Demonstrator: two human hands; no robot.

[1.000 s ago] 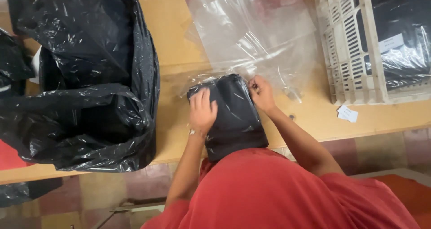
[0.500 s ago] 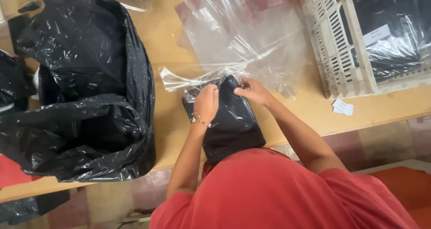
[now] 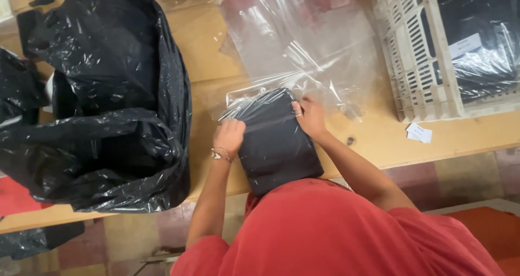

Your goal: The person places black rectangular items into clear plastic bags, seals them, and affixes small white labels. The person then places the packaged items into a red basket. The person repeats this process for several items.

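My left hand [image 3: 229,136] and right hand [image 3: 310,116] are both clamped on the clear bag [image 3: 254,100] sleeving the black garment [image 3: 275,140], which lies between them on the counter [image 3: 374,135], long axis running toward me.

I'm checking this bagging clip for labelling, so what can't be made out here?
- Head view: near end of the folded black garment, hidden by the red-clad torso.
- Contents of the big black bin bag: hidden in its folds.
- White crate: cut off by the frame's edge.
- Small paper slip: too small to read.
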